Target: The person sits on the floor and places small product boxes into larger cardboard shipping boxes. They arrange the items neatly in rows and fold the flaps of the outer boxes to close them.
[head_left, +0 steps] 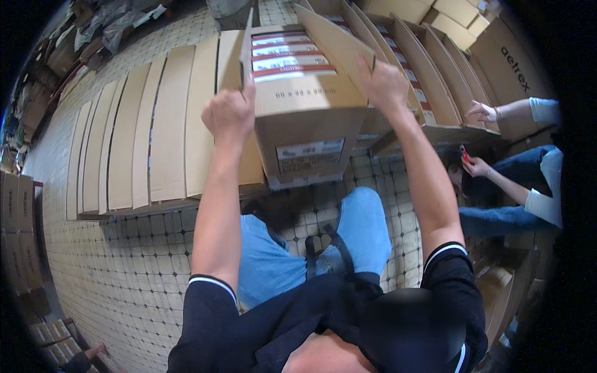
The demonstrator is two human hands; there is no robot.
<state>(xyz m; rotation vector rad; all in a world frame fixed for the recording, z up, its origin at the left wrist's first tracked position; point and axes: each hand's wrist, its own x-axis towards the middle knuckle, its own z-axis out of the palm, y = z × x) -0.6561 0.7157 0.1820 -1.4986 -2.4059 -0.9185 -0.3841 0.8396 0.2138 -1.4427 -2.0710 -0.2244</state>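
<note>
In front of me stands a brown cardboard carton (308, 133), its top open and a white label on its near side. A row of white and dark red boxes (289, 62) shows inside. My left hand (230, 112) is closed on the carton's left flap (247, 46), which stands nearly upright. My right hand (384, 86) grips the right flap (339, 43), which leans outward to the right. Both arms reach forward over the near edge.
Several cartons with folded-down tops (158, 124) line up to the left. More open cartons (429, 68) stand to the right, beside a co-worker's hands (479, 165), one holding a small red tool. A large carton (510, 81) rises behind them. The floor is tiled (143, 273).
</note>
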